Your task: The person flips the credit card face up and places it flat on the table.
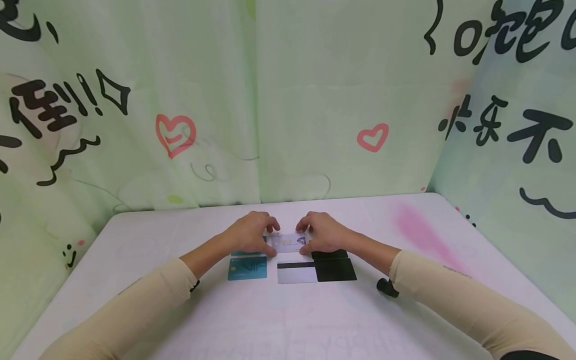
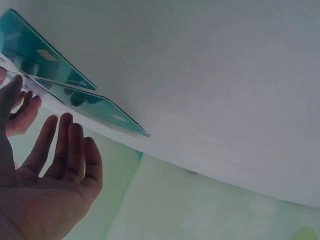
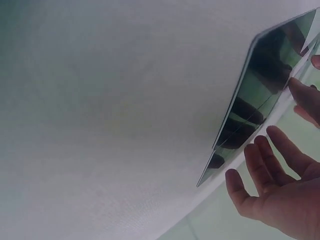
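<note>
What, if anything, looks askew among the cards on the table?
Uneven spacing in the nearest row: the blue card stands apart from the striped card, which meets the black card without a visible gap.

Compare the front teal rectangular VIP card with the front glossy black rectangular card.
Markings: the front teal card bears VIP lettering; the front black card shows no visible print.
Spacing: the teal card sits apart from the lavender card with a dark stripe; the black card meets or overlaps that card's edge.
Shared: both are rectangular and lie flat on the white table.
</note>
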Available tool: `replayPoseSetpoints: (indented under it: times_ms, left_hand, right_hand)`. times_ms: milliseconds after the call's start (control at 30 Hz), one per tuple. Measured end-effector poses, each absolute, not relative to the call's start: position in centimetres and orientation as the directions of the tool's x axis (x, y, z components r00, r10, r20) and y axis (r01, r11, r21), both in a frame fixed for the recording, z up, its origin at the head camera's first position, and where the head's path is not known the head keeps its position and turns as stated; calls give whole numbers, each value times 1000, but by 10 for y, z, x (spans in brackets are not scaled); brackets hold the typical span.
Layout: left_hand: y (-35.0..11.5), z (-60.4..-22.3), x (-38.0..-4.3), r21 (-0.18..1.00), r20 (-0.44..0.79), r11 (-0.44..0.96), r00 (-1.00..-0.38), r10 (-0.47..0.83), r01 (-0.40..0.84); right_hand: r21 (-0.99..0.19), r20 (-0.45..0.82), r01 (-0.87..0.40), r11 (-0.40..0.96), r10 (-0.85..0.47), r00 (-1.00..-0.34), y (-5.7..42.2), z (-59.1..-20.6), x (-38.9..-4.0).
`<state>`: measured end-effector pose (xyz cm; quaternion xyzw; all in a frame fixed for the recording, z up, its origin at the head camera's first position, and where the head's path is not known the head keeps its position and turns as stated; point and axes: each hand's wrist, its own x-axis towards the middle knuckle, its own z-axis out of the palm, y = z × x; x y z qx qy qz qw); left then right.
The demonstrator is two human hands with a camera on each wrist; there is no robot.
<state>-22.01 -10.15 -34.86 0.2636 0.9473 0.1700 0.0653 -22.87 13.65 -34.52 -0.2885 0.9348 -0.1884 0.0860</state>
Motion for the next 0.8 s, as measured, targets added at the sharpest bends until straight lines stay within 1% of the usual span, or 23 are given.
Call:
replayPoseSetpoints:
  times_ms: [200,500,800]
  left_hand:
    - [-97,-342,-211,343,26,766,-821,570,543]
    - [-94,-338,-200,401,36,734,-810,586,549]
    - [-91,-338,-190,413,34,702,-780,624,580]
  right_hand:
    - [-400,-36,-527,750,-587,-809,139,-341,-224]
    - [-433,-10,-537,724,-600,-800,140,-338,-216]
    - [-429,18,-579,693,-634,-773,143,-338,-210]
